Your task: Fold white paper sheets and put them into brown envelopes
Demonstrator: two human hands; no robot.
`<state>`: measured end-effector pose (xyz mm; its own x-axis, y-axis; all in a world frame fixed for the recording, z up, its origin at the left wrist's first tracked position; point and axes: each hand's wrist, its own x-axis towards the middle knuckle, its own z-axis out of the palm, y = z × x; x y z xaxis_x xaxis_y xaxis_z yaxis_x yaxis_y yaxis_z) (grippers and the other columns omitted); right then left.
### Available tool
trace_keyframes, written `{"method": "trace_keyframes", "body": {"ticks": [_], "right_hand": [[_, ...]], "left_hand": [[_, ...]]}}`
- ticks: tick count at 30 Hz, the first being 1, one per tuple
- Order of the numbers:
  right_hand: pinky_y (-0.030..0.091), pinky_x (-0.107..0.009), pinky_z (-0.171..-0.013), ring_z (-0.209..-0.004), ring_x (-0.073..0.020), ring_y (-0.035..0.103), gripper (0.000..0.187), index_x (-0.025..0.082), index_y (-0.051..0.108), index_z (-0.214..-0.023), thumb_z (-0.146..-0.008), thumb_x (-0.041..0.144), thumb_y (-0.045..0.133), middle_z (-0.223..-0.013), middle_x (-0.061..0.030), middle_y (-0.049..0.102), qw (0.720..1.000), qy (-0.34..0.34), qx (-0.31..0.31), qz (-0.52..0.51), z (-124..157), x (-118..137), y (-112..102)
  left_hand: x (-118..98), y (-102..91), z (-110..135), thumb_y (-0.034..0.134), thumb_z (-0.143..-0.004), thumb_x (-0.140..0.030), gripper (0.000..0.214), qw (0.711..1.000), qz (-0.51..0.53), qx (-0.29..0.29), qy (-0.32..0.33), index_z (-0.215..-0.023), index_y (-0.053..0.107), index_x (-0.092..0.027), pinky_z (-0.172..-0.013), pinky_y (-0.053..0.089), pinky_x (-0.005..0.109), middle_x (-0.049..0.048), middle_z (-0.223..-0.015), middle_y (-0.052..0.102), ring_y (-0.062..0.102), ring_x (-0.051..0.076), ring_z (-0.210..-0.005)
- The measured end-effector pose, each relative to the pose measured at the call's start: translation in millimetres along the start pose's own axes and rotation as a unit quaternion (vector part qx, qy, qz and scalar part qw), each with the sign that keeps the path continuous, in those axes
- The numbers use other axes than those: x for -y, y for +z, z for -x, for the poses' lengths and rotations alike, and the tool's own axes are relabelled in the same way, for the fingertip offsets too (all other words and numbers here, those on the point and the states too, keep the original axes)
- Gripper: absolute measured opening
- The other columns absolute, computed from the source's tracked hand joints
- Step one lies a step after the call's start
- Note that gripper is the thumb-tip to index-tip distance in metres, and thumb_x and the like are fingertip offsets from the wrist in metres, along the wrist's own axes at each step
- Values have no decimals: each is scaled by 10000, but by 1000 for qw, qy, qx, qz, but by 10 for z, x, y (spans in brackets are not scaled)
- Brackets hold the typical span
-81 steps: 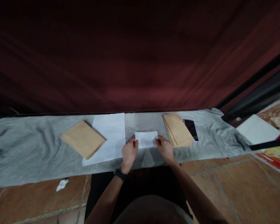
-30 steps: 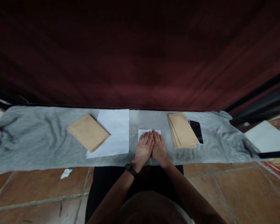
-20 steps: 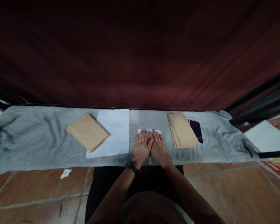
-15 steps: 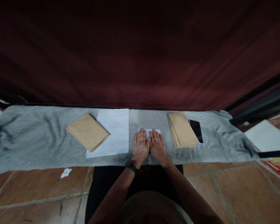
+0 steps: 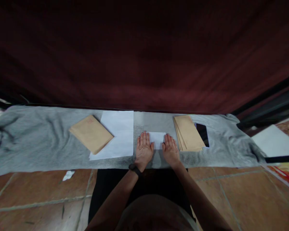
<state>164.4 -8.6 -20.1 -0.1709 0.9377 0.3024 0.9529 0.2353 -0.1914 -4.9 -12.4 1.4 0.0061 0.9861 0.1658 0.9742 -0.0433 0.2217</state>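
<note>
**Left hand (image 5: pixel 144 148) and right hand (image 5: pixel 170 148) lay flat at the sides of a small white paper (image 5: pixel 158 140)**

Both hands were palm down and apart, fingers extended forward, pinching nothing. The thumbs pointed inward over the paper, whose side edges were partly covered by the hands; its middle showed between them. A dark wristband (image 5: pixel 135 170) circled the left wrist.

The paper rested on a grey cloth (image 5: pixel 156 119), centred in front of the person. To its left lay larger white sheets (image 5: pixel 122 134), with a stack of brown envelopes (image 5: pixel 91 134) set slantwise over their left part. Near the right hand, a slightly fanned pile of brown envelopes (image 5: pixel 189 133) overlapped the edge of a dark-screened phone (image 5: pixel 202 133).

Beyond the cloth stretched dark red fabric (image 5: pixel 144 80). Below it, a crumpled white scrap (image 5: pixel 68 175) lay on the tiled floor (image 5: pixel 233 192). At far right was a white panel (image 5: pixel 275 139).
</note>
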Motion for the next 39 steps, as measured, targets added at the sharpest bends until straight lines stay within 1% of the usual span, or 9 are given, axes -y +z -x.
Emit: {"method": "trace_keyframes", "body": {"ticks": [3, 5, 7, 10, 13, 20, 26, 31, 39], "right_hand": [[297, -512, -1185, -1500, -296, 278, 545, 43, 314, -1551, -1045, 245, 298, -1599, -204, 339, 999, 19, -21, -14, -14, 69, -5], [296, -521, -1188, -1515, -290, 239, 551, 37, 298, -1554, -1045, 248, 299, -1615, -204, 303, 999, 4, -16, -35, -66, 182, 0], [289, -515, -1198, -1519, -270, 233, 559, 61, 291, -1562, -1048, 280, 309, -1622, -180, 298, 998, -33, 11, -60, -144, 321, 9], [272, -441, -1222, -1507, -216, 274, 537, 102, 351, -1548, -1059, 313, 283, -1613, -126, 344, 990, -87, 68, -83, -266, 499, 22], [250, -424, -1231, -1494, -197, 308, 526, 135, 394, -1535, -1064, 329, 263, -1590, -94, 394, 986, -105, 99, -86, -344, 562, 25], [243, -449, -1218, -1497, -218, 303, 509, 146, 401, -1532, -1063, 299, 273, -1587, -99, 394, 991, -87, 84, -53, -325, 413, 7], [259, -495, -1199, -1496, -264, 297, 517, 122, 383, -1535, -1049, 297, 365, -1599, -149, 360, 995, -83, 51, -24, -229, 242, -12], [281, -482, -1191, -1479, -263, 328, 548, 102, 356, -1544, -1051, 342, 368, -1578, -160, 397, 997, -69, 25, -18, -143, 97, -39], [273, -460, -1191, -1459, -274, 363, 577, 75, 340, -1546, -1058, 383, 350, -1573, -156, 407, 998, -63, 27, -3, -32, -55, -83]], "left_hand": [[-12, -1, -6, 371, -998, -351, 627, 1000, 0, 2, -4, -1543, 306, -46, -1246, 203, 505, 203, -1623, 280, 196, 294, -1532], [-10, -4, -8, 375, -991, -341, 628, 1000, 7, 7, -6, -1549, 298, -64, -1243, 204, 522, 191, -1626, 283, 182, 291, -1536], [0, -5, -6, 361, -979, -281, 613, 1000, 18, 13, -3, -1554, 291, -82, -1244, 203, 522, 175, -1633, 277, 159, 277, -1541], [20, 1, 2, 319, -941, -154, 627, 999, 40, 15, 3, -1565, 274, -101, -1249, 187, 508, 162, -1643, 262, 128, 252, -1547], [24, 7, 7, 315, -920, -118, 661, 998, 56, 10, 7, -1577, 247, -127, -1244, 183, 534, 154, -1644, 264, 129, 256, -1548], [5, -23, -15, 331, -972, -225, 591, 1000, 17, 25, 4, -1533, 325, -41, -1248, 185, 504, 189, -1631, 281, 165, 295, -1540], [16, -18, -18, 356, -995, -334, 610, 1000, 13, 14, -2, -1545, 311, -73, -1243, 218, 510, 172, -1627, 294, 203, 278, -1533], [34, -32, -2, 342, -1005, -333, 604, 1000, 10, 1, -7, -1550, 302, -74, -1245, 232, 482, 167, -1617, 318, 233, 263, -1525], [86, -54, 32, 328, -1016, -306, 585, 999, 11, -23, -20, -1548, 302, -63, -1240, 252, 477, 175, -1607, 338, 254, 262, -1519]]}}
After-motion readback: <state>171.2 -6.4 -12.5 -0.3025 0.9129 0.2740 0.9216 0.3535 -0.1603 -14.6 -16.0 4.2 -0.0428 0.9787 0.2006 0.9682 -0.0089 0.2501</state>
